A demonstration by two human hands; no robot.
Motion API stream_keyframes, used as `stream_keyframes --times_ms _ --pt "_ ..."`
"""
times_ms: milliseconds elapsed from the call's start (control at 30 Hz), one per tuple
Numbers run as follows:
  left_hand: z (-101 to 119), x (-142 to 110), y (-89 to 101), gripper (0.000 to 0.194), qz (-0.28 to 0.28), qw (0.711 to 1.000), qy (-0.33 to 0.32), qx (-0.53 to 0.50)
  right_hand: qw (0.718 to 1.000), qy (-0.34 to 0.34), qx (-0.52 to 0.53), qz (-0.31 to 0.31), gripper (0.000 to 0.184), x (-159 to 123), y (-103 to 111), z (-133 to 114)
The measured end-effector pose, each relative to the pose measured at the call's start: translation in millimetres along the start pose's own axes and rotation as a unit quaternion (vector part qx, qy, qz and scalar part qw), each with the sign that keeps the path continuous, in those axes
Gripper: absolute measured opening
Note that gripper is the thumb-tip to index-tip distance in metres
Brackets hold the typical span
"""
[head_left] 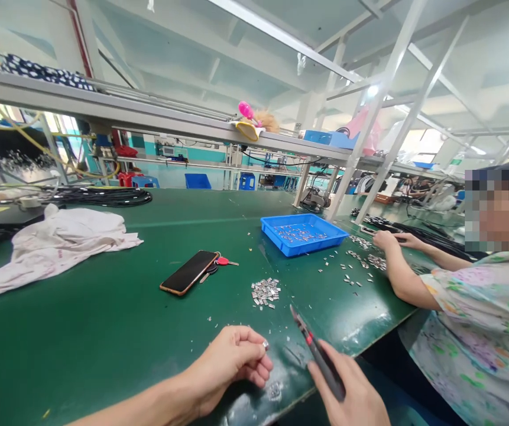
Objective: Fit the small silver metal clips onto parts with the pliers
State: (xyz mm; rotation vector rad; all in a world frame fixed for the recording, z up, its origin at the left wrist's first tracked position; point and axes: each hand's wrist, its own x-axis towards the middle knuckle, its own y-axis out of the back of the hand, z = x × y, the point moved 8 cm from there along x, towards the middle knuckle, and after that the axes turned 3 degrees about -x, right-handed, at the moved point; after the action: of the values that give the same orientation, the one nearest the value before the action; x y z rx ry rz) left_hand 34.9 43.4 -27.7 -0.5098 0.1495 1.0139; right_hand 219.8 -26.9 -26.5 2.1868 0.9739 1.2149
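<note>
My left hand (235, 361) rests low on the green table (116, 331), its fingers curled and pinching a small silver metal piece (265, 344) at the fingertips. My right hand (352, 395) is closed round a pair of black tweezers with a red mark (314, 349), whose tip points up and left toward the metal piece. A small heap of similar silver pieces (265, 292) lies just beyond both hands. A few more pieces lie by my left wrist at the table's near edge (274, 390).
A blue tray (302, 232) holds more metal pieces. A phone (188, 272) and red-tagged keys (223, 261) lie mid-table. A white cloth (54, 242) is at left, black cables (99, 195) behind. A co-worker's hands (391, 239) work among scattered pieces at right.
</note>
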Motion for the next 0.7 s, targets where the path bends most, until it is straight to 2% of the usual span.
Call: stream_keyframes --times_ms 167,333,400,700 --pt "-1.5 7.2 11.7 0.014 0.027 1.0 -0.011 0.007 1.0 -0.011 -0.009 0.019 0.039 47.5 -29.3 1.0" --pt "-5.5 11.0 16.7 0.011 0.044 0.999 -0.001 0.019 0.995 0.055 -0.073 0.051 0.043 47.7 -51.9 -9.9" --pt "-5.3 10.6 15.3 0.011 0.046 0.999 0.0 0.025 0.991 0.077 -0.096 0.054 0.043 43.4 -52.1 -14.5" --pt "-2.9 5.7 10.2 0.015 0.05 0.998 0.002 0.042 0.988 0.079 -0.123 0.045 0.039 43.2 -45.1 -20.8"
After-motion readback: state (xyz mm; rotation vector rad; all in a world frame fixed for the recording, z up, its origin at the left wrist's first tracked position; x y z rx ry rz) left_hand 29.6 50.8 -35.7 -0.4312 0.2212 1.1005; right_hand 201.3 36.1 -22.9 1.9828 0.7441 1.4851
